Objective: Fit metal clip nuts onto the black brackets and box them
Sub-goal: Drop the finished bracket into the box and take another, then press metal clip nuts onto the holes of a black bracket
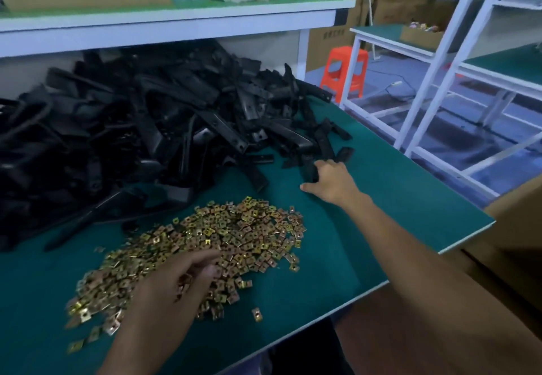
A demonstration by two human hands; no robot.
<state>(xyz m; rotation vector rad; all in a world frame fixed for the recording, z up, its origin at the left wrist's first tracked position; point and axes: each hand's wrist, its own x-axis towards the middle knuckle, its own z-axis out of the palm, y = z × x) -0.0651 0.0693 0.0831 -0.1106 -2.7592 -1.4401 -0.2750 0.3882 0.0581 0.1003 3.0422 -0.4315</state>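
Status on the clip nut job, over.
Left hand curled in the nuts, pinching a few. Right hand on a bracket at the pile edge, grip unclear. Nothing blocks either hand.

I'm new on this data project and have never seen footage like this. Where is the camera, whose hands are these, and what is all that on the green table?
There is no machine here: a person works with bare hands, and the one picture comes from a camera worn on their head, looking forward and down. On the green table lie a big heap of black brackets and, nearer, a pile of gold-coloured metal clip nuts. The left hand is curled into the nuts, with a few between its fingers. The right hand reaches to one bracket at the heap's edge; its fingers are on it, but whether they grip it cannot be seen. A cardboard box stands at the table's right.
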